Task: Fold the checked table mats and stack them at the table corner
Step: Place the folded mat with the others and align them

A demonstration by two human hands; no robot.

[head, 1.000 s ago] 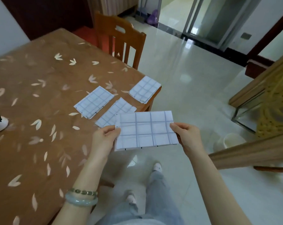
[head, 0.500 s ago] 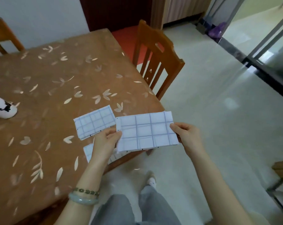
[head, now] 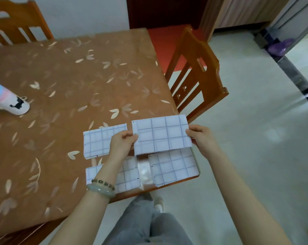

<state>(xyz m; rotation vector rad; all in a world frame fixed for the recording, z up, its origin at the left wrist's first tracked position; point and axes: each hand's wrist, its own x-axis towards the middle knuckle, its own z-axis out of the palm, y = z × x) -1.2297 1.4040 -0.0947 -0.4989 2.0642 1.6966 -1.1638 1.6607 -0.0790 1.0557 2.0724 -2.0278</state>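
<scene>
I hold a white checked mat [head: 161, 134] flat in the air above the table's near right corner. My left hand [head: 122, 143] pinches its left edge and my right hand [head: 201, 138] pinches its right edge. Three more checked mats lie on the brown table [head: 61, 82]. One mat [head: 97, 141] lies left of my left hand. A second mat [head: 130, 174] lies under my left forearm. The third mat [head: 174, 165] lies at the corner, partly covered by the held mat.
A wooden chair [head: 195, 73] stands at the table's right side, close to the corner. Another chair [head: 17, 20] is at the far left. A white bottle with a black cat print [head: 10, 101] lies on the table at the left.
The view has swung left, so the held mat now hangs over the table corner and the mats there. Both hands keep the same grip on it.
</scene>
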